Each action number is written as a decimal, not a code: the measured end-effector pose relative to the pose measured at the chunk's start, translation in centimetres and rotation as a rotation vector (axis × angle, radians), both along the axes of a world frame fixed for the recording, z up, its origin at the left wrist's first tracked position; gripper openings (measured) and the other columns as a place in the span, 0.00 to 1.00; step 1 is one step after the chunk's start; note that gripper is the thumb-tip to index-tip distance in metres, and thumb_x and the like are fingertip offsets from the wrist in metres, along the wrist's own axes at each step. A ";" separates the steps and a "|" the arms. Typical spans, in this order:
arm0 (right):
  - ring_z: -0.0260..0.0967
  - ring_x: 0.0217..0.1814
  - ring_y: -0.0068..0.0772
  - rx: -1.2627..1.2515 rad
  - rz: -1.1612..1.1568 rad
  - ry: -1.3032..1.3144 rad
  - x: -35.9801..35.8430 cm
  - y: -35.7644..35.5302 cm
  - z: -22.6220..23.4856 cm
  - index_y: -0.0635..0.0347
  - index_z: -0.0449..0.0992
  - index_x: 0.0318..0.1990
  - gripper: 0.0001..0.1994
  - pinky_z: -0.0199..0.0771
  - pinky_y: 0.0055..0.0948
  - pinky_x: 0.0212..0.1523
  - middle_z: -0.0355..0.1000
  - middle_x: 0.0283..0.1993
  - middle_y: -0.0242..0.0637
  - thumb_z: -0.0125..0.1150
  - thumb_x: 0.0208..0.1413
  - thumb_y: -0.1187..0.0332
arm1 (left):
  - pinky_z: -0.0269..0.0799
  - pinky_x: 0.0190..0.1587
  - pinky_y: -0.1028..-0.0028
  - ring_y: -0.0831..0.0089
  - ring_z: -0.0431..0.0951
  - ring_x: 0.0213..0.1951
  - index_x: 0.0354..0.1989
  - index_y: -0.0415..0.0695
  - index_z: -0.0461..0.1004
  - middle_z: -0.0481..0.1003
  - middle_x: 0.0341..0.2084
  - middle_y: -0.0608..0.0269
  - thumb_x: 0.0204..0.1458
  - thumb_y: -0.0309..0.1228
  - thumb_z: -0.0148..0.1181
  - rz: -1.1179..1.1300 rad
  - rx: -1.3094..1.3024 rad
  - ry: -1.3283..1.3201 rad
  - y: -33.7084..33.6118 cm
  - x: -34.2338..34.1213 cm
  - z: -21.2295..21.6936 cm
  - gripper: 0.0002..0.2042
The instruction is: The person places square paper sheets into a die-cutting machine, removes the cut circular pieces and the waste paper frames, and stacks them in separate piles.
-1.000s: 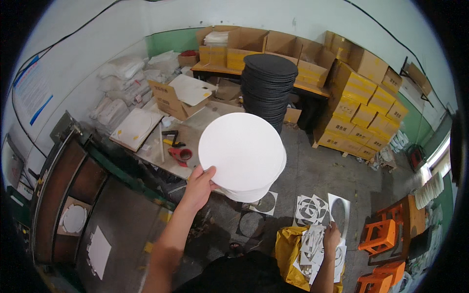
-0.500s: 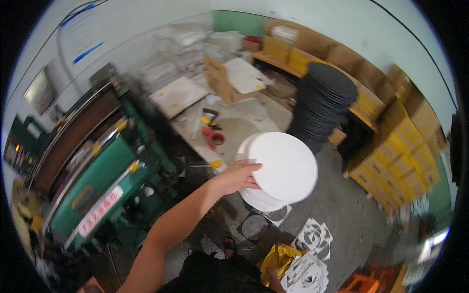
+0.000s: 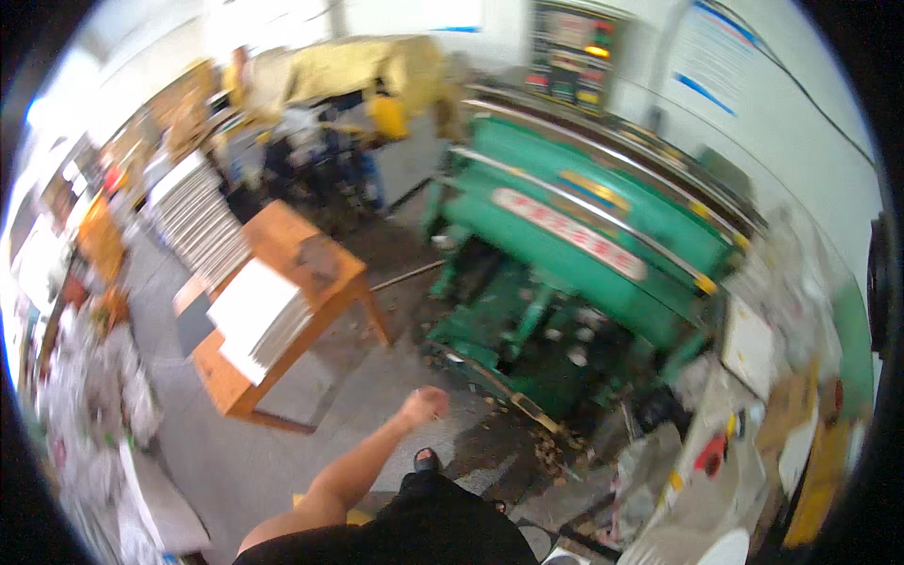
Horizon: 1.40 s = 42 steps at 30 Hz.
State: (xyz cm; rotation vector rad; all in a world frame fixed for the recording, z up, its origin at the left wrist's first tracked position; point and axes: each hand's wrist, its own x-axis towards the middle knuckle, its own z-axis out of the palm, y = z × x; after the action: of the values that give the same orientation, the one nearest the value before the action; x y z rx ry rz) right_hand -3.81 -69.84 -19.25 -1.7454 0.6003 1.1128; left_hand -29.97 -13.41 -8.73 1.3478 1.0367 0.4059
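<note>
My left hand (image 3: 424,405) is held out over the floor in front of my body. Its fingers look loosely curled but are smeared by motion, and no object shows in it. Closest to it, on the left, an orange wooden stool (image 3: 292,231) carries a stack of white square sheets (image 3: 259,311). Another tall stack of white sheets (image 3: 202,217) rises just behind. A yellow piece (image 3: 358,516) peeks out between my left arm and my dark clothing. My right hand is out of sight.
A large green machine (image 3: 565,217) with a control panel (image 3: 573,56) stands ahead, scraps scattered below it. At right, a table (image 3: 702,499) holds a red tape dispenser (image 3: 713,456), with the edge of a white disc (image 3: 730,549) near it. Plastic-wrapped bundles (image 3: 85,377) line the left side.
My view has swung left, from the white disc stack to the machine and stool. My left hand has come off the white discs. My right hand, earlier by the yellow bag, has left the view.
</note>
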 end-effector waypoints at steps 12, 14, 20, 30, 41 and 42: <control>0.75 0.35 0.38 0.129 0.862 -0.197 2.6 23.3 4.6 0.68 0.72 0.46 0.15 0.77 0.35 0.31 0.74 0.38 0.46 0.52 0.62 0.63 | 0.72 0.44 0.62 0.55 0.78 0.40 0.51 0.31 0.69 0.77 0.37 0.46 0.47 0.40 0.68 1.305 0.433 0.805 15.7 -40.8 5.1 0.29; 0.75 0.35 0.38 0.138 0.879 -0.285 2.3 25.7 5.7 0.68 0.72 0.47 0.15 0.76 0.34 0.31 0.74 0.38 0.46 0.54 0.62 0.64 | 0.73 0.43 0.64 0.58 0.79 0.38 0.53 0.31 0.68 0.78 0.36 0.45 0.44 0.42 0.71 1.235 0.332 0.546 16.6 -41.5 4.6 0.33; 0.75 0.34 0.34 0.044 0.839 -0.225 0.3 29.6 5.9 0.67 0.73 0.48 0.17 0.75 0.33 0.30 0.76 0.37 0.43 0.56 0.60 0.62 | 0.69 0.27 0.77 0.79 0.71 0.27 0.45 0.40 0.72 0.71 0.24 0.68 0.49 0.31 0.66 1.540 0.030 -0.044 17.6 -45.9 3.8 0.16; 0.70 0.32 0.37 -0.022 1.457 -0.622 0.4 23.1 3.4 0.62 0.74 0.38 0.14 0.68 0.39 0.34 0.72 0.29 0.38 0.53 0.60 0.59 | 0.67 0.49 0.64 0.66 0.72 0.47 0.54 0.36 0.63 0.70 0.46 0.58 0.59 0.32 0.45 1.265 -0.204 -0.791 4.2 -40.1 7.2 0.17; 0.73 0.44 0.31 0.757 0.469 -0.842 8.5 49.1 38.4 0.66 0.72 0.51 0.18 0.73 0.29 0.46 0.75 0.47 0.42 0.57 0.61 0.61 | 0.53 0.63 0.55 0.55 0.59 0.62 0.65 0.34 0.52 0.63 0.57 0.46 0.52 0.33 0.57 0.781 -0.032 -0.584 9.7 -17.5 22.1 0.34; 0.73 0.45 0.34 0.730 0.345 -0.864 11.3 50.7 36.2 0.67 0.71 0.53 0.19 0.73 0.30 0.48 0.74 0.48 0.44 0.57 0.61 0.61 | 0.54 0.63 0.55 0.53 0.58 0.62 0.66 0.32 0.51 0.61 0.58 0.44 0.49 0.34 0.59 0.731 -0.043 -0.516 8.3 -13.9 23.2 0.37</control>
State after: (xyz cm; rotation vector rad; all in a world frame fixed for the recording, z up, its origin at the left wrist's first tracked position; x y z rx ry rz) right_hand 7.47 -19.10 16.94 -1.4778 -0.5905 0.5615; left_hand -43.83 -5.10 14.51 0.7170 1.0545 1.1983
